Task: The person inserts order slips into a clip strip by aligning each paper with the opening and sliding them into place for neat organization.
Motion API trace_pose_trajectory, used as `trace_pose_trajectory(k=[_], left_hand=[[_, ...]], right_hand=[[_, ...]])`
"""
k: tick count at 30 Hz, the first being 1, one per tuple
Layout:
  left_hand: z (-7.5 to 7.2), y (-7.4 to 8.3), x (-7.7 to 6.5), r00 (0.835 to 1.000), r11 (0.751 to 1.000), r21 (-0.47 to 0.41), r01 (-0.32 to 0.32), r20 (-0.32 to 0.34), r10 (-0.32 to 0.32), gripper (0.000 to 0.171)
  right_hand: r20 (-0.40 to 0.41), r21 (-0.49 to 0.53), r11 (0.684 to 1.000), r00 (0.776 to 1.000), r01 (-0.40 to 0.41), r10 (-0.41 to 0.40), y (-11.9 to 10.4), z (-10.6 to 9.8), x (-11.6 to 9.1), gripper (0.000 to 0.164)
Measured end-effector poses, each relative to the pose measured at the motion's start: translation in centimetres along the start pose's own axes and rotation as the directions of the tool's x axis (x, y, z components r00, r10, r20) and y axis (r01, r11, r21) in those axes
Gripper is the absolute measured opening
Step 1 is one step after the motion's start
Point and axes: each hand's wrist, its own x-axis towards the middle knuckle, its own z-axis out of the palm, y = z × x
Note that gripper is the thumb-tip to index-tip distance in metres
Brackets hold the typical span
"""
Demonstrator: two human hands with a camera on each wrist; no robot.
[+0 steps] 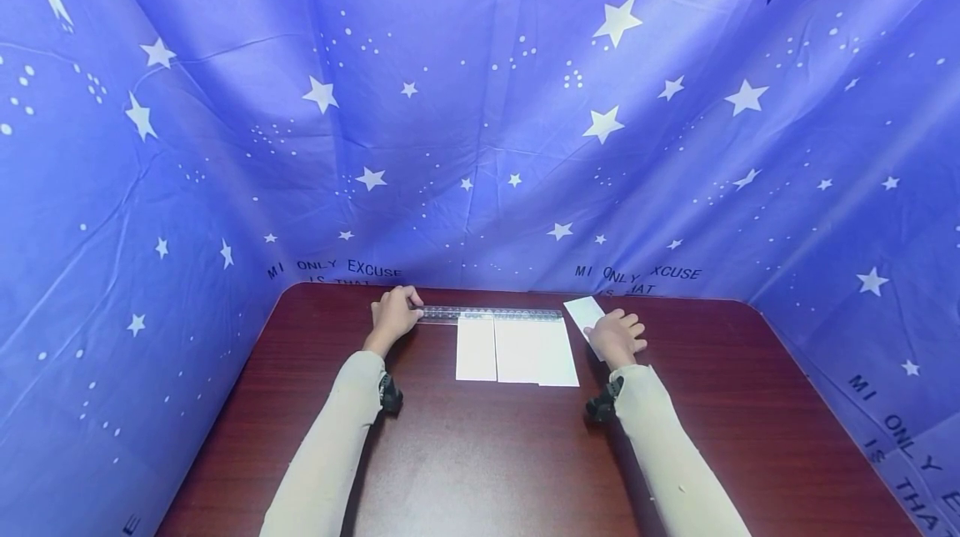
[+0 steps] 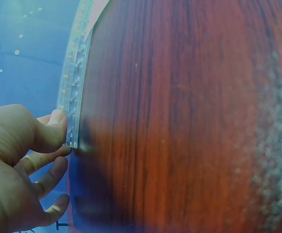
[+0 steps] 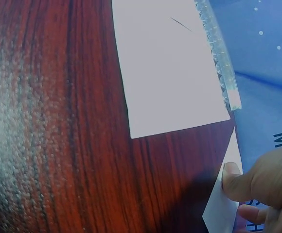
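Note:
A clear plastic ruler lies along the far side of the table, over the top edges of the white paper pieces. My left hand pinches the ruler's left end, thumb on top. To the right, my right hand holds a loose white paper piece at a slant, the thumb pressed on its face. The other fingers are spread; those under this paper are partly hidden. Between the hands lie a left white sheet and a wider white area beside it, which looks like overlapping sheets.
The dark red wooden table has rounded far corners. Behind it and at both sides hangs a blue cloth with stars, close to the far table edge. Black wrist cameras are strapped to both wrists.

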Motion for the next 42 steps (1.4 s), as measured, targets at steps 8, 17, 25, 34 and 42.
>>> trace_pose_trajectory(k=[8, 17, 25, 34, 42], left_hand=[[0.1, -0.1, 0.0, 1.0, 1.0, -0.004, -0.001, -0.003, 0.001, 0.01], [0.1, -0.3, 0.2, 1.0, 1.0, -0.002, -0.022, -0.012, 0.022, 0.009], [0.1, -0.3, -0.1, 0.996, 0.998, -0.005, -0.069, -0.062, 0.068, 0.016], [0.0, 0.0, 0.1, 1.0, 1.0, 0.02, -0.024, -0.014, 0.025, 0.01], [-0.1, 0.1, 0.1, 1.0, 1.0, 0.02, -0.015, -0.011, 0.016, 0.01]], right_hand=[[0.005, -0.029, 1.0, 1.0, -0.01, 0.01, -0.1, -1.2, -0.1, 0.085], [0.034, -0.044, 0.998, 0.998, 0.051, -0.049, 0.1, -2.1, 0.0, 0.077], [0.032, -0.047, 0.998, 0.999, 0.043, -0.041, 0.2, -1.9, 0.2, 0.077], [0.045, -0.01, 1.0, 0.999, -0.009, 0.01, -0.2, -1.8, 0.5, 0.074], [0.044, 0.041, 0.998, 0.998, -0.048, 0.046, -0.2, -1.7, 0.5, 0.078]])
